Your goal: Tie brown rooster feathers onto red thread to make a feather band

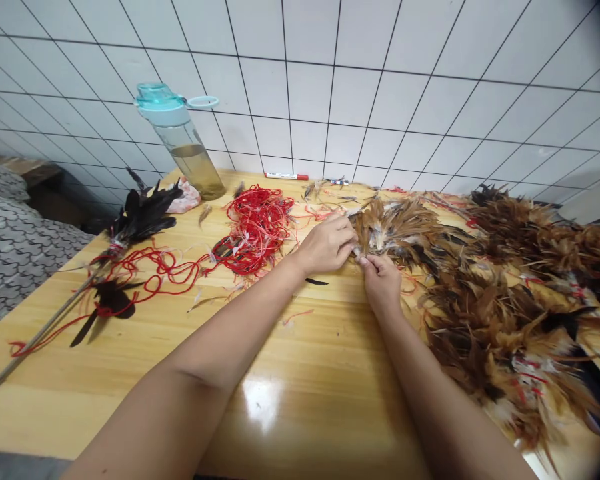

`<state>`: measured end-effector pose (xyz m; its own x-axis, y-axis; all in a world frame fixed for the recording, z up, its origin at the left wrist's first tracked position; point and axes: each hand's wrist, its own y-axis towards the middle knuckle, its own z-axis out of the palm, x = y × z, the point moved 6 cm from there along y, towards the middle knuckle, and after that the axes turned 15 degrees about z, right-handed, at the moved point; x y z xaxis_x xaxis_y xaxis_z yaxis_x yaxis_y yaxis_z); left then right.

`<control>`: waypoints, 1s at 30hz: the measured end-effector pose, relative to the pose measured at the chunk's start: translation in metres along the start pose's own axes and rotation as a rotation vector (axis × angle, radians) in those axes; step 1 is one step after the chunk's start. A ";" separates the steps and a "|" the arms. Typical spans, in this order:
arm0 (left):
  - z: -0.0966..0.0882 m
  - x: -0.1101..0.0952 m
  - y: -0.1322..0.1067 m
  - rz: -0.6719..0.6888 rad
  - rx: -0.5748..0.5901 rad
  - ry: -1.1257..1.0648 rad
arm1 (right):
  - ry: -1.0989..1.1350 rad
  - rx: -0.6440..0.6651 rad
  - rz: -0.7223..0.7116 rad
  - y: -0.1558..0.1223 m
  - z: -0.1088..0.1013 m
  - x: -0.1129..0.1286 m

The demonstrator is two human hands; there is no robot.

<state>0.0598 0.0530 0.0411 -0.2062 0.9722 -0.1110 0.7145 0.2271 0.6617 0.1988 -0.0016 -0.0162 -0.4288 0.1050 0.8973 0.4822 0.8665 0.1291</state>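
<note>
Both arms reach over the wooden table to a bundle of brown feathers (397,223) near its back. My left hand (327,245) is closed, fingers curled down at the left edge of the bundle. My right hand (383,280) is closed too, thumb and forefinger pinching at the pale quill ends. The fingertips of the two hands almost meet, and small details between them are hard to make out. A tangled heap of red string (259,230) lies left of my left hand. One small dark feather (317,282) rests below my left wrist.
Larger brown feather bundles (485,327) tied with red string cover the right side. A stick with black feathers (147,210) lies at the left. A water bottle (195,157) stands at the back, near a red-and-white marker (286,177). The tiled wall (310,87) borders the table.
</note>
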 end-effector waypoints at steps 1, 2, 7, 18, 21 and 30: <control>0.000 0.000 0.000 0.011 -0.010 0.002 | -0.007 0.008 0.002 0.000 0.001 0.001; 0.000 -0.001 0.000 0.020 -0.015 0.001 | -0.014 0.015 0.004 0.000 0.001 0.001; 0.000 -0.005 0.002 0.005 -0.011 -0.035 | -0.005 0.009 0.013 0.001 0.000 0.001; -0.002 0.025 -0.013 -0.284 -0.036 -0.020 | 0.221 -0.012 0.127 0.004 -0.004 -0.010; 0.004 0.021 -0.012 -0.232 0.028 -0.015 | 0.226 -0.013 0.123 0.003 -0.004 -0.010; -0.007 0.062 -0.035 -0.475 0.037 -0.057 | 0.270 -0.006 0.148 0.003 -0.004 -0.010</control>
<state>0.0175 0.1045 0.0160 -0.4796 0.7617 -0.4357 0.5736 0.6479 0.5011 0.2077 -0.0024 -0.0229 -0.1353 0.0957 0.9862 0.5291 0.8485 -0.0097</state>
